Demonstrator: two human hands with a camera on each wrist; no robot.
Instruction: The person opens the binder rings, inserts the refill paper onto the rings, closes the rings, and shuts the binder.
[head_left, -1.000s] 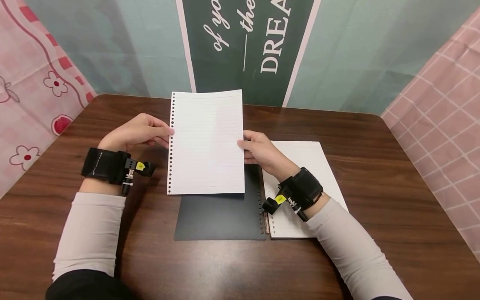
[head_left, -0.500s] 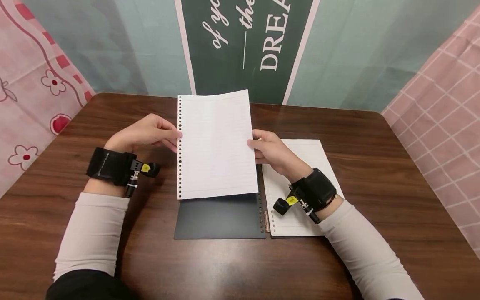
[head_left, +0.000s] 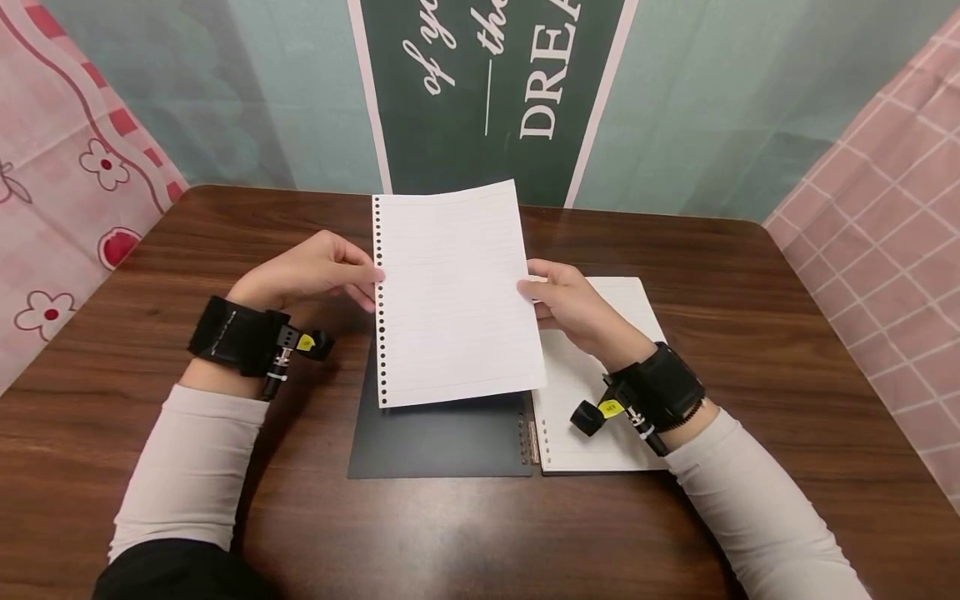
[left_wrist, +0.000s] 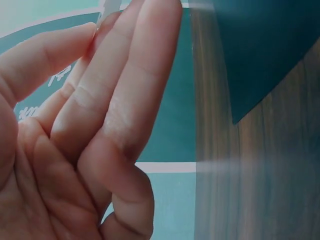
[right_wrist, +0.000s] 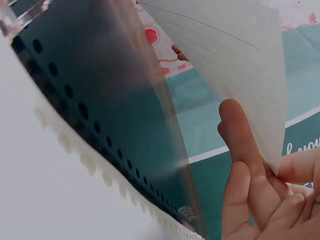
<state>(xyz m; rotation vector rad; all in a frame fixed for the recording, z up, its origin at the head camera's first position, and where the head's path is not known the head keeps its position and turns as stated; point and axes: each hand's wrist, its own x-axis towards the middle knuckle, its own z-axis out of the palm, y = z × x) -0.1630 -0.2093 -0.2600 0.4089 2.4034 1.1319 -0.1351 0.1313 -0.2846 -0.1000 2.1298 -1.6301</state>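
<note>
i am holding a loose sheet [head_left: 453, 293] above the open binder [head_left: 438, 437], clear of the table [head_left: 787, 400]. my left hand [head_left: 315, 271] is pinching the punched edge between thumb and fingers; in the left wrist view the fingers [left_wrist: 125, 100] are lying nearly straight against it. my right hand [head_left: 573, 304] is pinching the opposite plain edge, with the fingers [right_wrist: 245, 145] behind the sheet and the thumb on the near face.

handling, as i judge it: the sheet is very light, thin and limp, and it is bowing slightly between the two grips. it is likely creasing or tearing easily, above all at the row of holes [head_left: 380, 300]. i am rating the mid-height side margins as the best hold, with light pinch force only. the lined pages [head_left: 600, 433] are lying flat in the binder's right half.
</note>
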